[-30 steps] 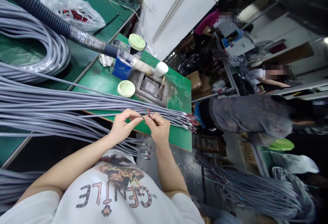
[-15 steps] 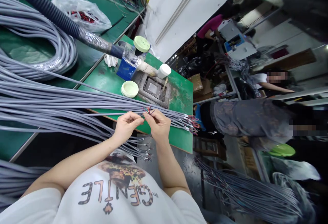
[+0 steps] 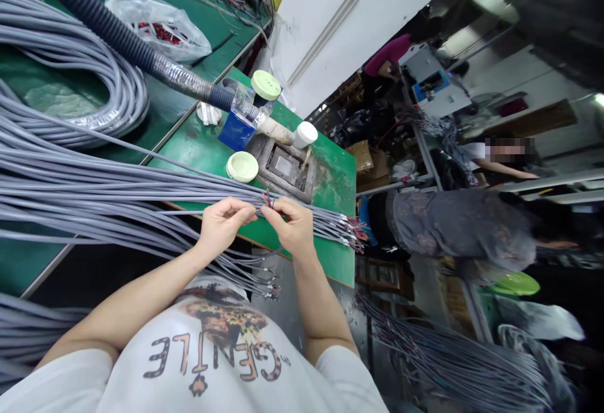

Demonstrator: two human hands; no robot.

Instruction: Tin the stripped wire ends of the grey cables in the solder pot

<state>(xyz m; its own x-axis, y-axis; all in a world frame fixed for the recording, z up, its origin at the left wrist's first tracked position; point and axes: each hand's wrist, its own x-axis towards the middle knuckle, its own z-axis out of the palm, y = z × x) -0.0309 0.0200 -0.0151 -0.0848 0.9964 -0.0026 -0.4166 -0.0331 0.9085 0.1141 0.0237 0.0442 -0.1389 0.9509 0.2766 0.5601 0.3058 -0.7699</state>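
My left hand (image 3: 224,224) pinches a single grey cable (image 3: 179,213) near its stripped end. My right hand (image 3: 293,225) pinches the thin coloured wires (image 3: 267,199) that stick out of that end. Both hands hover just over the front edge of a small green bench (image 3: 330,255). A thick bundle of grey cables (image 3: 94,192) runs from the left under my hands, its stripped ends (image 3: 352,231) lying to the right.
On the bench stand a grey metal solder pot (image 3: 283,167), a pale green lid (image 3: 242,166), a white cap (image 3: 306,134) and a blue box (image 3: 234,131). A dark corrugated hose (image 3: 117,41) crosses coiled grey cable (image 3: 80,98). Other people work at the right.
The view has drifted a little. My hands have stayed at the cable end, with the fingers working the coloured wires slightly lower and closer together.
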